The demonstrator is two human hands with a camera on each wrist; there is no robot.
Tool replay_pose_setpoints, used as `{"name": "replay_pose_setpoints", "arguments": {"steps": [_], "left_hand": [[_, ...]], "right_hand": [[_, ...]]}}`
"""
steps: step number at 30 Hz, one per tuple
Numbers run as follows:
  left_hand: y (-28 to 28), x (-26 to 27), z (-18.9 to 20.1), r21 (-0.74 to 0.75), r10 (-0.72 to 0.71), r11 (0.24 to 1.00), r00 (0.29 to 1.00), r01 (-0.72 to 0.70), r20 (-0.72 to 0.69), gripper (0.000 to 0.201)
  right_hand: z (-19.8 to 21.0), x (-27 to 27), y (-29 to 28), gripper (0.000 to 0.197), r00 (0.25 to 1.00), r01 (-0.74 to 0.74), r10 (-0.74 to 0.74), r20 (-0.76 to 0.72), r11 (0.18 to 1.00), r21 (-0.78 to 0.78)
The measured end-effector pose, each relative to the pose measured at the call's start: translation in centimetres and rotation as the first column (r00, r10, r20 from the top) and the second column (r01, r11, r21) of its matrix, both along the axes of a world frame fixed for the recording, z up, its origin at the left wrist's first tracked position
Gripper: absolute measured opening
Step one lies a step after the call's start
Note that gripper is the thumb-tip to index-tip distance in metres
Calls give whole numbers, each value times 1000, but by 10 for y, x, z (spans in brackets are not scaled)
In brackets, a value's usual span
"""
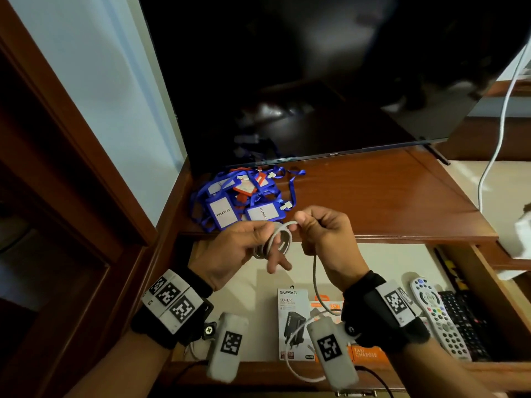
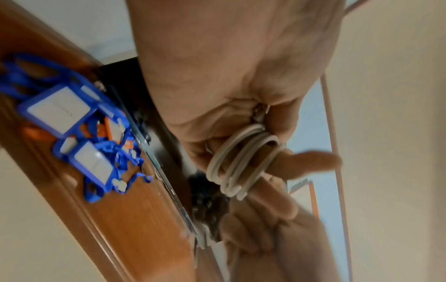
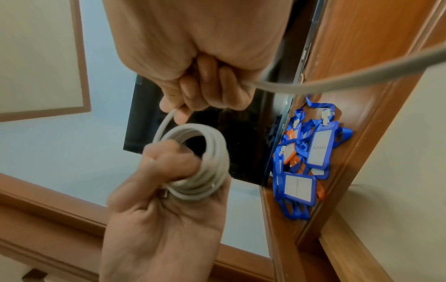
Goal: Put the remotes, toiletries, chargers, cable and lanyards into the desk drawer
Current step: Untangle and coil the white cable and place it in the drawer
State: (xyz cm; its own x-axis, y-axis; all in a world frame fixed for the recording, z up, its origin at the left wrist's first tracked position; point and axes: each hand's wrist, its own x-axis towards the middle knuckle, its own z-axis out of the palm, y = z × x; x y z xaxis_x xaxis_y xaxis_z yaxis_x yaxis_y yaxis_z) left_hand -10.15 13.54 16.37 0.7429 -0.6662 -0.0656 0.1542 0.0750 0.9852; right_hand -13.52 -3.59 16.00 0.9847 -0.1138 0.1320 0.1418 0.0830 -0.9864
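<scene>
Over the open desk drawer my left hand holds a small coil of grey cable, with the loops wound round its fingers. My right hand pinches the loose run of the same cable, whose tail hangs down past my right wrist. A heap of blue and orange lanyards with badge holders lies on the desk top behind my hands. Inside the drawer lie a boxed charger, an orange charger box, a white remote and a black remote.
A dark TV screen stands on the wooden desk top right behind the lanyards. A white cord hangs at the right. A wooden door frame rises at the left.
</scene>
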Motion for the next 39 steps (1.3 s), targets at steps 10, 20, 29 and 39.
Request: {"name": "replay_pose_setpoints", "arguments": {"steps": [10,20,29,39], "left_hand": [[8,16,29,-402,300,816,899,-415,-319,34],[-7,15,17,-39,521,845,806,-533,282,29],[-8,7,-3,246,262,902,903,-355,341,36],[-14,-4,6,62,108,992,993,-110,40,25]], "right_hand": [[-45,2,-1,21,1000,-6,12,24,971,-240],[-23,1,11,20,979,-29,170,115,667,-744],[4,-3,-6,19,966,-204,250,61,888,-412],[-11,4,-19,25,998,42,-36,46,990,-138]]}}
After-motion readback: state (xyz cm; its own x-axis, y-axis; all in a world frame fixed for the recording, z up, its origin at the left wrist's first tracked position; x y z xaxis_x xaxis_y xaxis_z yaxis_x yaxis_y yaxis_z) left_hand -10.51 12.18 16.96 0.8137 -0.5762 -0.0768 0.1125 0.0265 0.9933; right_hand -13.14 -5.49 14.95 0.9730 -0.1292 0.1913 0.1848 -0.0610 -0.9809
